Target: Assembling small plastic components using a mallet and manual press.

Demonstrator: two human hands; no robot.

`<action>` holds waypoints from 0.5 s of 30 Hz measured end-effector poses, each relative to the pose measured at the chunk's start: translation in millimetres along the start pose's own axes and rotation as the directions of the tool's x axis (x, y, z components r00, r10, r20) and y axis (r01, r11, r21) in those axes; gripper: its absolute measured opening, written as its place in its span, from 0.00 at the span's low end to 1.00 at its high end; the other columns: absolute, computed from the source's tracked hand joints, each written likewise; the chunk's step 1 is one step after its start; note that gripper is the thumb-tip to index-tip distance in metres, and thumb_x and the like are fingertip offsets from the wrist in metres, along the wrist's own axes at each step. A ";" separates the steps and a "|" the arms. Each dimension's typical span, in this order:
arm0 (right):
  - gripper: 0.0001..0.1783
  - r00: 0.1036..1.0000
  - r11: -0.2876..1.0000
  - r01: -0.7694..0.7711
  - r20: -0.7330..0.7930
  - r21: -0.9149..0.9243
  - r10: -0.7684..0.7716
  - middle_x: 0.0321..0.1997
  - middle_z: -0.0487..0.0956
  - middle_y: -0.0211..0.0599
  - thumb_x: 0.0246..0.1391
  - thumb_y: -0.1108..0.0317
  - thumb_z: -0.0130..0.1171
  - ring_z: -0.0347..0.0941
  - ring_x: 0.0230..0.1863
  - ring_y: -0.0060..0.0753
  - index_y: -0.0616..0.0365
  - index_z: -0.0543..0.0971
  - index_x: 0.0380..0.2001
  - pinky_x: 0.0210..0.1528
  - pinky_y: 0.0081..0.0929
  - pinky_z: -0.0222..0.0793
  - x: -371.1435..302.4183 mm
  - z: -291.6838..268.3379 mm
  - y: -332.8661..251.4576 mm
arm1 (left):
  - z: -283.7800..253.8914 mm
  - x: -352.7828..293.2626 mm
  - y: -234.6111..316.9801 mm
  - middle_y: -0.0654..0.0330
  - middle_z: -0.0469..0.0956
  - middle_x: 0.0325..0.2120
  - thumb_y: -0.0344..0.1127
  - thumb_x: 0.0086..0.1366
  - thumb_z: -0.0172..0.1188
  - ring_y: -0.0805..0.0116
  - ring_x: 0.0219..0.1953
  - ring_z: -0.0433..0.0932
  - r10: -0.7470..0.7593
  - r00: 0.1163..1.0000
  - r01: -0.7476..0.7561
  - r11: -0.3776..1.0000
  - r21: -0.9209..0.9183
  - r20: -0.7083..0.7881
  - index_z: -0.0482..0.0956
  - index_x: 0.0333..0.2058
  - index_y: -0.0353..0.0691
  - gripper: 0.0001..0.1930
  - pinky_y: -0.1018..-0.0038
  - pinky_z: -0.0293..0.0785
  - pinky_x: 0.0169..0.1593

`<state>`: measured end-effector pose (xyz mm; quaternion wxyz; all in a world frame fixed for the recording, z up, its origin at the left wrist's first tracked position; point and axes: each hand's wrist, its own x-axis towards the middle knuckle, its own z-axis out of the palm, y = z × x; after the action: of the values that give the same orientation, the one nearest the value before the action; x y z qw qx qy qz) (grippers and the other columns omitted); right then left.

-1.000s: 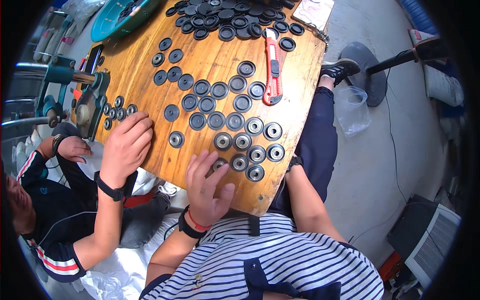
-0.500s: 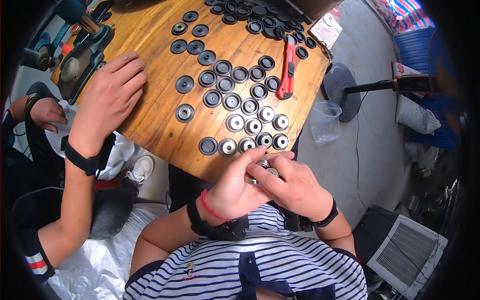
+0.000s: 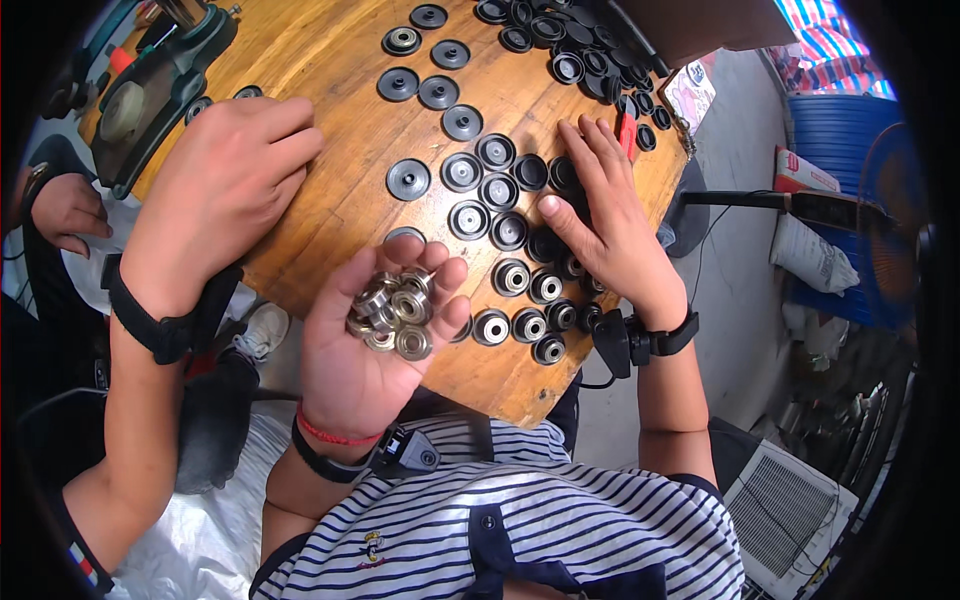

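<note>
My left hand (image 3: 350, 385) is palm up with fingers curled around a small heap of shiny metal ball bearings (image 3: 410, 305), off the table's near edge. My right hand (image 3: 630, 240) is open with fingers spread, reaching over the right part of the table and partly covering some round black plastic caps (image 3: 530, 172); whether it presses on them cannot be seen. More black caps (image 3: 498, 191) lie in loose rows beside it. In the nearer rows, several caps hold a bearing (image 3: 491, 327) in their centre. A red utility knife (image 3: 627, 135) lies just beyond my right fingertips, partly hidden.
At the left, a co-worker's hand (image 3: 225, 190) rests near a green metal press (image 3: 150, 100); another hand (image 3: 70, 212) shows behind it. A pile of black caps (image 3: 590, 60) fills the far table by a brown box (image 3: 710, 22). A fan stand (image 3: 735, 198) stands on the right.
My hands have parted. The left one has moved left and shows its bearings; the right one has left them and moved forward over the caps. The view has shifted slightly.
</note>
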<state>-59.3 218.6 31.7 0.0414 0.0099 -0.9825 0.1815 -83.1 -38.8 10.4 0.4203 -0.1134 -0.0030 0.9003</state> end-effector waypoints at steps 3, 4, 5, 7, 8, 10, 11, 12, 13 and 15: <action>0.40 0.996 0.995 0.081 0.043 -0.062 -0.079 0.68 0.57 0.60 0.56 0.46 0.56 0.47 0.71 0.61 0.61 0.62 0.64 0.70 0.47 0.46 13.7 11.8 5.0 | 7.1 21.8 26.1 0.51 0.75 0.49 0.40 0.71 0.46 0.57 0.56 0.72 0.143 0.990 -0.143 0.988 0.055 -0.009 0.73 0.50 0.33 0.18 0.60 0.70 0.58; 0.40 0.996 0.995 0.082 0.041 -0.060 -0.080 0.68 0.57 0.60 0.56 0.46 0.56 0.47 0.71 0.61 0.61 0.62 0.64 0.70 0.47 0.46 14.8 12.8 4.8 | 8.9 30.4 32.7 0.51 0.74 0.49 0.38 0.70 0.47 0.58 0.55 0.72 0.219 0.975 -0.213 0.968 0.131 -0.038 0.72 0.50 0.31 0.18 0.61 0.70 0.58; 0.40 0.988 0.990 0.139 0.078 -0.038 -0.136 0.68 0.57 0.59 0.56 0.45 0.56 0.47 0.71 0.61 0.61 0.62 0.64 0.70 0.47 0.46 15.1 11.8 5.9 | 9.7 37.8 38.0 0.50 0.74 0.49 0.37 0.70 0.48 0.58 0.55 0.72 0.294 0.954 -0.276 0.938 0.209 -0.060 0.71 0.50 0.29 0.18 0.61 0.70 0.59; 0.40 0.965 0.974 0.226 0.138 -0.012 -0.222 0.68 0.58 0.58 0.55 0.44 0.56 0.48 0.71 0.60 0.59 0.64 0.63 0.70 0.47 0.45 14.3 10.1 4.0 | 8.2 52.5 41.3 0.50 0.73 0.49 0.36 0.69 0.49 0.59 0.54 0.72 0.322 0.938 -0.276 0.918 0.286 -0.130 0.71 0.50 0.27 0.18 0.61 0.70 0.59; 0.40 0.949 0.962 0.271 0.170 -0.019 -0.264 0.68 0.59 0.57 0.55 0.44 0.56 0.49 0.71 0.58 0.60 0.64 0.63 0.71 0.47 0.45 14.4 7.2 -1.0 | 7.4 55.8 42.7 0.50 0.73 0.48 0.34 0.69 0.50 0.59 0.54 0.72 0.356 0.913 -0.270 0.894 0.358 -0.199 0.70 0.50 0.26 0.17 0.62 0.70 0.59; 0.40 0.931 0.955 0.289 0.215 0.063 -0.296 0.68 0.59 0.56 0.55 0.44 0.56 0.49 0.71 0.57 0.61 0.65 0.63 0.71 0.46 0.45 11.2 3.4 -1.6 | 5.2 58.6 44.1 0.51 0.73 0.47 0.33 0.69 0.51 0.60 0.53 0.72 0.325 0.930 -0.252 0.905 0.343 -0.174 0.70 0.50 0.25 0.17 0.62 0.70 0.59; 0.40 0.941 0.960 0.252 0.201 0.125 -0.273 0.68 0.59 0.56 0.55 0.45 0.56 0.49 0.71 0.57 0.61 0.64 0.63 0.71 0.46 0.44 10.7 1.0 -2.1 | 6.2 59.0 40.3 0.51 0.73 0.47 0.33 0.69 0.50 0.59 0.53 0.72 0.309 0.927 -0.231 0.916 0.328 -0.211 0.70 0.50 0.25 0.16 0.63 0.70 0.59; 0.40 0.948 0.958 0.243 0.174 0.154 -0.268 0.68 0.58 0.57 0.55 0.44 0.55 0.48 0.72 0.57 0.61 0.63 0.63 0.72 0.46 0.43 10.9 2.1 -1.6 | 8.1 59.0 37.3 0.50 0.73 0.47 0.33 0.69 0.49 0.59 0.53 0.72 0.293 0.923 -0.210 0.926 0.313 -0.248 0.70 0.49 0.25 0.16 0.63 0.71 0.59; 0.41 0.951 0.961 0.232 0.171 0.153 -0.257 0.68 0.58 0.58 0.55 0.44 0.55 0.48 0.72 0.57 0.60 0.63 0.64 0.72 0.46 0.43 11.5 3.7 -2.9 | 8.8 57.8 34.6 0.49 0.73 0.48 0.32 0.70 0.47 0.58 0.54 0.71 0.271 0.922 -0.182 0.933 0.310 -0.277 0.70 0.50 0.25 0.16 0.64 0.71 0.59; 0.41 0.956 0.963 0.226 0.156 0.149 -0.249 0.68 0.58 0.59 0.55 0.43 0.55 0.48 0.72 0.58 0.60 0.63 0.64 0.72 0.47 0.42 17.6 6.2 -7.5 | -4.6 60.8 39.3 0.47 0.71 0.51 0.32 0.71 0.44 0.57 0.57 0.69 0.210 0.957 -0.157 0.955 0.250 -0.201 0.68 0.52 0.24 0.17 0.62 0.69 0.61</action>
<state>-77.1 209.3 30.1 -0.0234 0.1465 -0.9601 0.2370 -149.6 -18.6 -10.3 0.3424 -0.1647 0.1603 0.9110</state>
